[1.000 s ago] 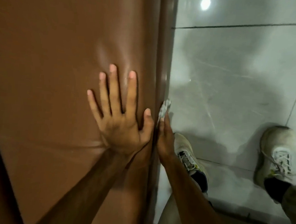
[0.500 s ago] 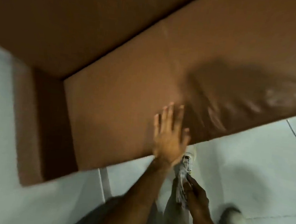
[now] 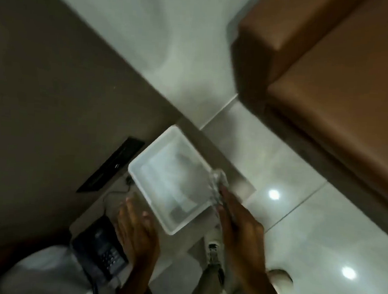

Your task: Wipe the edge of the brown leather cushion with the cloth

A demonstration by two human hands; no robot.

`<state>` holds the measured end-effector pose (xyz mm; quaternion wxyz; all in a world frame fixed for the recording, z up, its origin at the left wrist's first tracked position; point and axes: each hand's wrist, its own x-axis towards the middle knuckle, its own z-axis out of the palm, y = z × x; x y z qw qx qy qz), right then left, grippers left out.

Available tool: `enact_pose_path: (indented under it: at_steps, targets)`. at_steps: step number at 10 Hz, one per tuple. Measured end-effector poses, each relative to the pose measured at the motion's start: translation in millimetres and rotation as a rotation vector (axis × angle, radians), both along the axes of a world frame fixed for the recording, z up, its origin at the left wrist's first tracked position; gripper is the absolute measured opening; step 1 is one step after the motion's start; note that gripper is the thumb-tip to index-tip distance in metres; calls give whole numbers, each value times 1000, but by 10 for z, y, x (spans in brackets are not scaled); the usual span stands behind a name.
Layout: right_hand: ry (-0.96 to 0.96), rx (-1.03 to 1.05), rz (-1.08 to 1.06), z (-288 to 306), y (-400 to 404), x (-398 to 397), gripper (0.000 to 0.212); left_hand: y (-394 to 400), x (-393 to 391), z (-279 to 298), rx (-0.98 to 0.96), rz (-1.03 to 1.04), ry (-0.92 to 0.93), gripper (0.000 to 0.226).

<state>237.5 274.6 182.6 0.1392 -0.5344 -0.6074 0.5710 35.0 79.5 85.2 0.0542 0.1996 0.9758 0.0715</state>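
A: Around the white tub (image 3: 139,166) we see a dark telephone (image 3: 99,249) nearer us and the brown leather cushion (image 3: 343,93) far right, well apart.

B: Our right hand (image 3: 242,230) pinches the cloth (image 3: 218,183) at the tub's right rim; our left hand (image 3: 136,230), fingers loosely spread, hovers nearer us.

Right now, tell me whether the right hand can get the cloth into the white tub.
Probably yes. The right hand holds the cloth right at the white tub's near rim, the tub is open on top, and nothing lies between them. The left hand is off to the other side. Motion blur hides the exact gap.
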Motion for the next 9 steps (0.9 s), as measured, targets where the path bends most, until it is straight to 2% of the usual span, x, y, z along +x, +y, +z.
enact_pose_path:
  at_steps: [1, 2, 3, 4, 5, 7, 8, 9]
  targets:
    - [23, 225, 245, -446, -297, -807, 44, -414, -82, -346, 83, 147, 0, 63]
    - [-64, 425, 453, -904, -538, -1356, 44, -593, -201, -800, 37, -21, 46, 59]
    - [-226, 423, 702, -1190, -629, -1496, 43, -413, -282, -1095, -56, -79, -24, 68]
    - [-282, 356, 829, -1214, -552, -1418, 41, -193, -256, -1226, -72, -83, -145, 93]
    - [-302, 385, 950, -1238, -472, -1325, 48, -124, -239, -1301, -39, -54, -168, 97]
    - [-249, 420, 990, -1501, -465, -1363, 41, -177, -229, -1397, -15, -55, -92, 96]
    - [-283, 416, 985, -1307, -398, -1434, 37, -138, -302, -1289, -27, -63, -150, 87]
    - [-203, 495, 910, -706, -346, -1144, 44, -323, -302, -828, -36, 78, -103, 78]
